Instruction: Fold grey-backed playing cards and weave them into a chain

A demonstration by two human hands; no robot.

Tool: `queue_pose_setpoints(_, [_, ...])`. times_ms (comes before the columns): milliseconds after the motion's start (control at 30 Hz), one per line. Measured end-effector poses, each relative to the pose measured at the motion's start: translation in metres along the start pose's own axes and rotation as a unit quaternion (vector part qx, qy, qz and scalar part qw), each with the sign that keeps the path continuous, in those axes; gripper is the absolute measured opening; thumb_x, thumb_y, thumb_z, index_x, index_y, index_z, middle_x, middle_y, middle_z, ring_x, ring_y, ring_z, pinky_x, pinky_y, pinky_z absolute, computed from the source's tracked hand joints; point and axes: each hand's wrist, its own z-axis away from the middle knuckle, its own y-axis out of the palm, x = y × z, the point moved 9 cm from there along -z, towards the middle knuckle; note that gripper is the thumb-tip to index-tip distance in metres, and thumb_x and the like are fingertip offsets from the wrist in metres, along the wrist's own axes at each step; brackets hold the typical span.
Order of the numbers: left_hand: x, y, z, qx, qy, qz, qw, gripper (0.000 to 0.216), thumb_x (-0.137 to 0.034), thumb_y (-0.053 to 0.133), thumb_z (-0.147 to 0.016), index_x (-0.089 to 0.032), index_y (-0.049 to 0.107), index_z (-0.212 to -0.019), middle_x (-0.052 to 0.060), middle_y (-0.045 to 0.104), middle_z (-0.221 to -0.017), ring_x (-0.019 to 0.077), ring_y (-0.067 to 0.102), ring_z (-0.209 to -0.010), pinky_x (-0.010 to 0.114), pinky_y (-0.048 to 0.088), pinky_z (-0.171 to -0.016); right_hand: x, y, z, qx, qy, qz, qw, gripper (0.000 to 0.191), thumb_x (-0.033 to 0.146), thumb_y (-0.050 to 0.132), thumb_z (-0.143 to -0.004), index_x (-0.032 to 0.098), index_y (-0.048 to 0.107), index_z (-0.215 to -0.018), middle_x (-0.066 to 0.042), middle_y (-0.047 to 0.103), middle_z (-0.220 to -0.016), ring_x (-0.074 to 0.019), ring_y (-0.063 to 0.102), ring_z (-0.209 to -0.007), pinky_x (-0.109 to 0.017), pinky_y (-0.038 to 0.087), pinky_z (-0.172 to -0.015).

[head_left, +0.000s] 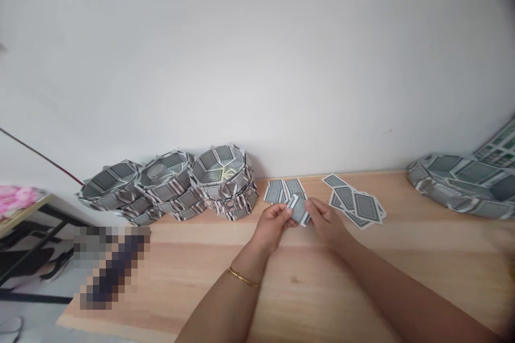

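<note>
Pinching a patterned card piece [298,210] above the table [193,273], toward its far edge.
Left hand [273,224] and right hand [325,222] pinch opposite sides, thumbs uppermost; it looks light, thin and springy, probably slippery and easily creased, so best held by its edges.

In the lower centre, a bare left hand [270,225] and a bare right hand [326,221] hold a grey-and-white patterned card [298,210]. Loose white-bordered grey cards [367,207] lie to the right; round grey-and-white panelled baskets [219,192] stand left of centre, on a pale wooden table [193,262].
</note>
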Motion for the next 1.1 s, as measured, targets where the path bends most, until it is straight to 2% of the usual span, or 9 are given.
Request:
queue_pose_setpoints(133, [-0.008,-0.013,-0.001,-0.066,0.027,0.072,0.995,0.030,-0.027,0.079,-0.057,-0.014,0.060,-0.076,0.000,0.061,-0.071,0.0098,0.055,-0.065,0.024,0.043,-0.065,0.000,0.017,0.001,0.078,-0.014,0.005,0.997,0.039,0.045,0.038,-0.088,0.020,0.035,-0.059,0.004,0.036,-0.057,-0.0114,0.036,-0.055,-0.024,0.029,-0.053])
queue_pose_setpoints(233, [-0.011,-0.022,-0.002,-0.103,0.039,0.080,0.991,0.032,-0.026,0.081,-0.053,-0.014,0.061,-0.075,-0.001,0.061,-0.069,0.0092,0.054,-0.063,0.022,0.042,-0.063,0.004,0.027,0.004,0.131,-0.038,0.012,0.991,0.039,0.046,0.041,-0.087,0.019,0.036,-0.060,0.004,0.034,-0.058,-0.0110,0.035,-0.057,-0.023,0.027,-0.052])
queue_pose_setpoints(300, [-0.013,-0.023,-0.002,-0.102,0.044,0.067,0.992,0.030,-0.025,0.080,-0.053,-0.014,0.061,-0.073,-0.001,0.060,-0.066,0.0087,0.053,-0.062,0.022,0.040,-0.063,0.005,0.026,0.004,0.123,-0.036,0.018,0.992,0.038,0.046,0.041,-0.087,0.020,0.035,-0.061,0.004,0.033,-0.059,-0.0109,0.034,-0.058,-0.023,0.027,-0.052])
queue_pose_setpoints(400, [-0.012,-0.017,-0.002,-0.069,0.042,0.019,0.996,0.027,-0.025,0.079,-0.056,-0.013,0.062,-0.074,-0.001,0.060,-0.064,0.0085,0.053,-0.061,0.022,0.039,-0.064,0.006,0.018,0.003,0.075,-0.020,0.031,0.996,0.038,0.045,0.039,-0.088,0.020,0.031,-0.060,0.004,0.031,-0.059,-0.0110,0.033,-0.058,-0.023,0.027,-0.052])
queue_pose_setpoints(500, [-0.008,-0.012,-0.001,-0.045,0.029,-0.005,0.999,0.027,-0.026,0.078,-0.059,-0.014,0.063,-0.077,0.000,0.062,-0.067,0.0097,0.054,-0.063,0.024,0.040,-0.066,0.009,0.015,0.002,0.056,-0.022,0.031,0.998,0.037,0.043,0.038,-0.088,0.020,0.031,-0.060,0.004,0.031,-0.058,-0.0113,0.033,-0.058,-0.024,0.028,-0.052])
queue_pose_setpoints(633, [-0.005,-0.010,0.000,-0.030,0.020,-0.013,0.999,0.026,-0.027,0.077,-0.060,-0.013,0.064,-0.078,0.001,0.063,-0.070,0.0100,0.054,-0.064,0.024,0.039,-0.068,0.010,0.016,0.003,0.064,-0.032,0.016,0.997,0.036,0.041,0.037,-0.089,0.020,0.031,-0.060,0.004,0.032,-0.059,-0.0112,0.033,-0.058,-0.024,0.029,-0.052])
queue_pose_setpoints(800, [-0.003,-0.010,0.001,-0.016,0.009,-0.077,0.997,0.023,-0.031,0.074,-0.064,-0.013,0.063,-0.072,-0.001,0.057,-0.061,0.0078,0.047,-0.057,0.022,0.033,-0.060,0.008,0.020,0.005,0.086,-0.043,0.033,0.995,0.037,0.042,0.035,-0.090,0.021,0.024,-0.060,0.005,0.026,-0.059,-0.0106,0.030,-0.056,-0.024,0.026,-0.052])
queue_pose_setpoints(933, [-0.006,-0.009,0.002,-0.017,0.016,-0.108,0.994,0.024,-0.032,0.075,-0.063,-0.011,0.064,-0.070,0.000,0.057,-0.061,0.0070,0.045,-0.057,0.021,0.031,-0.059,0.008,0.021,0.004,0.094,-0.036,0.025,0.995,0.038,0.043,0.038,-0.087,0.021,0.026,-0.059,0.005,0.026,-0.057,-0.0106,0.030,-0.055,-0.023,0.026,-0.051])
queue_pose_setpoints(1100, [-0.003,-0.005,0.002,-0.010,-0.001,-0.058,0.998,0.027,-0.032,0.075,-0.062,-0.011,0.068,-0.077,0.003,0.063,-0.069,0.0103,0.052,-0.063,0.024,0.037,-0.066,0.006,0.019,0.004,0.080,-0.019,-0.004,0.997,0.037,0.043,0.041,-0.086,0.021,0.029,-0.059,0.005,0.028,-0.057,-0.0107,0.032,-0.056,-0.023,0.029,-0.051])
